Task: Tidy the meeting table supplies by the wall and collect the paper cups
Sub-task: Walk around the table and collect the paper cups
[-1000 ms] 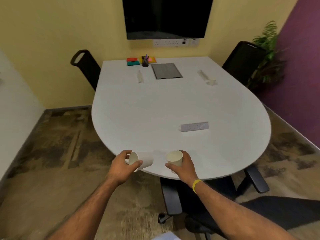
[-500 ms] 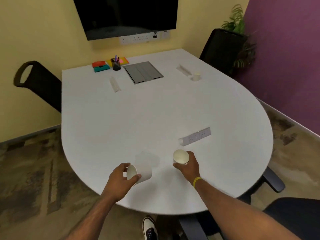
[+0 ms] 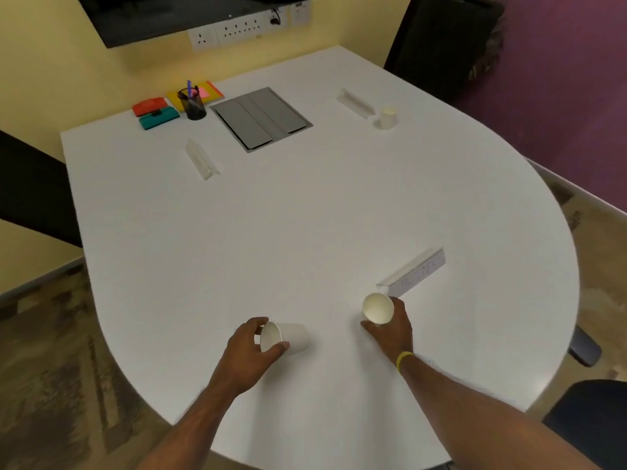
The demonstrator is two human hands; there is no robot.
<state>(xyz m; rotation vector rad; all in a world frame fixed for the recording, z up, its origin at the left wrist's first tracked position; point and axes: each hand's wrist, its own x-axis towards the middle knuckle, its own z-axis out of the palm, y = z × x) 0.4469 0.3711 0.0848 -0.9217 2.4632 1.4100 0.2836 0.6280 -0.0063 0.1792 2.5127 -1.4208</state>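
Over the near part of the white meeting table [image 3: 305,215], my left hand [image 3: 249,351] grips a white paper cup [image 3: 288,337] held sideways, its mouth facing me. My right hand [image 3: 393,329] holds a second paper cup [image 3: 377,308] upright with its mouth tilted toward me. A third paper cup [image 3: 387,117] stands upside down at the far right of the table. By the wall lie a red eraser [image 3: 149,106], a teal eraser [image 3: 158,118], a black pen holder [image 3: 193,103] and yellow sticky notes [image 3: 203,93].
A folded name card [image 3: 412,271] lies just beyond my right hand; two more name cards [image 3: 201,159] [image 3: 355,102] sit farther off. A grey cable hatch [image 3: 260,117] is set into the table. Black chairs stand at the left [image 3: 30,191], far right [image 3: 441,45] and near right [image 3: 590,425].
The view has come closer over the table. Both hands, each still holding its cup, now sit further in from the near edge.
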